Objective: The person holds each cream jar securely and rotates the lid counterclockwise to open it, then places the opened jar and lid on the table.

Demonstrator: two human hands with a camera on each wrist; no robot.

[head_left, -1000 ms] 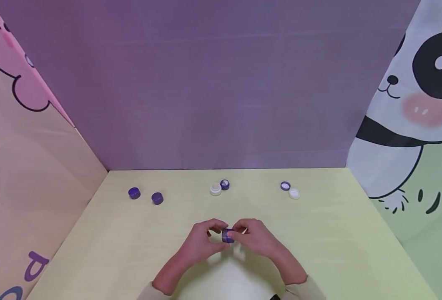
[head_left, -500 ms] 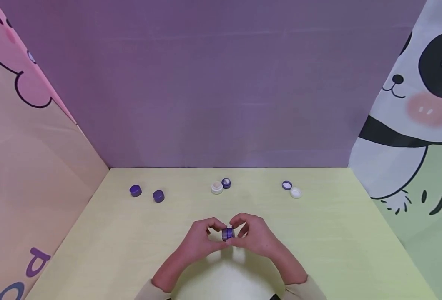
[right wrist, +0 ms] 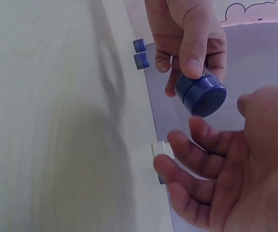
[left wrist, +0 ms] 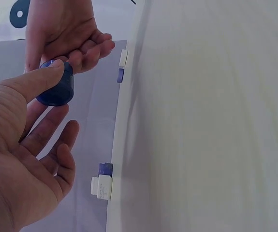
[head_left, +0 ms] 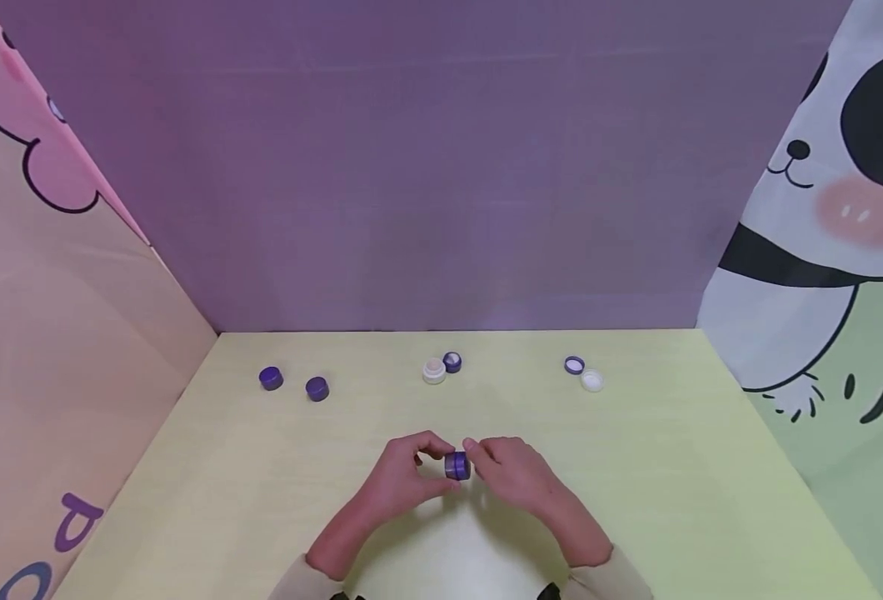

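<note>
Gripping the purple jar (head_left: 457, 466): left hand (head_left: 402, 482), thumb on its near side, fingers on its far side. Jar is above the surface (head_left: 681, 483), between both hands, turned on its side, one end toward the right hand (head_left: 514, 473). Right hand: fingers loosely bent, holding nothing, just beside that end; cannot tell whether a fingertip touches it.

On the surface, beyond the hands. Left: one purple container (head_left: 271, 378) and a second purple container (head_left: 317, 388), near each other, apart. Middle: white jar (head_left: 434, 372), purple cap (head_left: 452, 362) just beside it. Right: purple-rimmed ring (head_left: 574, 365), white disc (head_left: 592, 381) just beside it.
</note>
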